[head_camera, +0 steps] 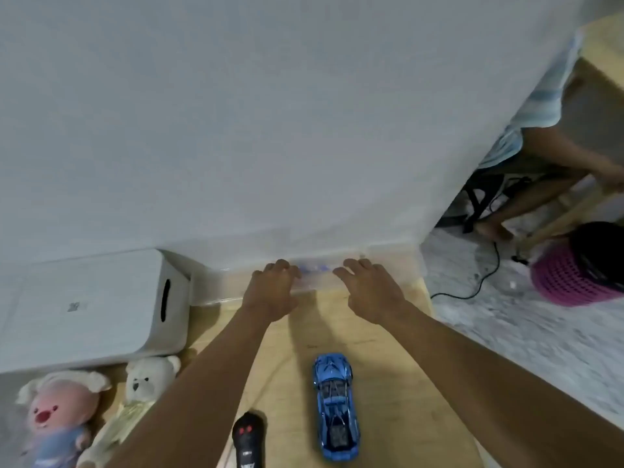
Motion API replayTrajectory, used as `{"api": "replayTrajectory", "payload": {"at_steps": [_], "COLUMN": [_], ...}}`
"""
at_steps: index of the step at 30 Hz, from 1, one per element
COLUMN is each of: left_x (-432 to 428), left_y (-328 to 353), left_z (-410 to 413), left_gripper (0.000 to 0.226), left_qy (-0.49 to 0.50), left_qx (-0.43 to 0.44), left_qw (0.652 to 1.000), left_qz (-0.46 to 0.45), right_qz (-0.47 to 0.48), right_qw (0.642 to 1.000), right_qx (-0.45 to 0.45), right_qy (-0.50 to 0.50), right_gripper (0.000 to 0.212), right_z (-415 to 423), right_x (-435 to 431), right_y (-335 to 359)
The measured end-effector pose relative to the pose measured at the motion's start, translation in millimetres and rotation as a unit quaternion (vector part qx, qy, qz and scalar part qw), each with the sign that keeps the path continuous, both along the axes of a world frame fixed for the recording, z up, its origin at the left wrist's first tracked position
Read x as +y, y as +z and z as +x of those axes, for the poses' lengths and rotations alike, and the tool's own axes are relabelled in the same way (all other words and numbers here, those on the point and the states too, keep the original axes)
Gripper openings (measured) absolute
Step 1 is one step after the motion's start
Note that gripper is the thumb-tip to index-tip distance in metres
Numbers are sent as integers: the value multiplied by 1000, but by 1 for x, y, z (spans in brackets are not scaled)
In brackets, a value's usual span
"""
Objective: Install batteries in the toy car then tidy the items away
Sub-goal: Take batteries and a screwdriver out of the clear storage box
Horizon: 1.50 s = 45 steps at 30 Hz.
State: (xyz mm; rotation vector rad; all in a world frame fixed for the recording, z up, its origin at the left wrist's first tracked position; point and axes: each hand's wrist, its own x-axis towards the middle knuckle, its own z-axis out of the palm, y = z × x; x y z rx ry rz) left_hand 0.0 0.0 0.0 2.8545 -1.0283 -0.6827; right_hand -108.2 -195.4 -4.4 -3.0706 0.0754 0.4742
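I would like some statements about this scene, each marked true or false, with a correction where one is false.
1. The shiny blue toy car lies on the pale wooden table, between the two forearms. True.
2. The right hand holds the black remote control. False: the remote lies on the table. The right hand and the left hand both curl their fingers over the clear plastic box by the wall.
3. The white plush bear lies to the left of the car. True.
4. The pink woven basket stands on the table. False: it stands on the floor, to the right.
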Motion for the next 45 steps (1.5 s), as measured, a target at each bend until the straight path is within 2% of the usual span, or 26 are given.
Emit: {"api": "replayTrajectory", "payload": {"at_steps": [4, 8, 16, 19, 24, 27, 29, 33, 38, 42, 45], "left_x": [-4, -11, -17, -15, -14, -12, -10, -2, 5, 6, 3], "left_y": [-11, -17, -35, -39, -44, -45, -44, -44, -50, -50, -53], "left_z": [16, 12, 8, 9, 12, 9, 8, 11, 5, 2, -3], "left_gripper": [49, 48, 29, 34, 35, 34, 25, 33, 43, 61, 84], "left_qy": [-70, -125, -198, -223, -230, -226, -220, -145, -78, -24, 11], "left_qx": [-124, -190, -260, -294, -305, -322, -322, -273, -264, -275, -282], "left_qw": [990, 972, 942, 925, 921, 916, 919, 950, 958, 956, 951], "left_qz": [19, 53, 71, 92, 82, 74, 51, -54, -76, -103, -123], "right_qz": [-39, -76, -88, -81, -74, -47, -27, 21, 86, 164, 149], "right_qw": [999, 996, 995, 995, 995, 998, 999, 1000, 996, 979, 959], "right_qx": [-14, -56, -44, -42, -47, -9, 1, -4, -22, -113, -233], "right_qy": [1, -1, 30, 43, 50, 31, 37, 16, -6, -52, -68], "right_gripper": [63, 62, 53, 51, 47, 44, 47, 41, 32, 24, 23], "right_z": [18, 25, 25, 27, 30, 28, 30, 37, 39, 40, 36], "right_x": [2, 4, 5, 2, -3, -6, -9, -16, -24, -34, -34], "right_y": [-13, -21, -20, -22, -21, -20, -15, -5, 11, 17, 10]}}
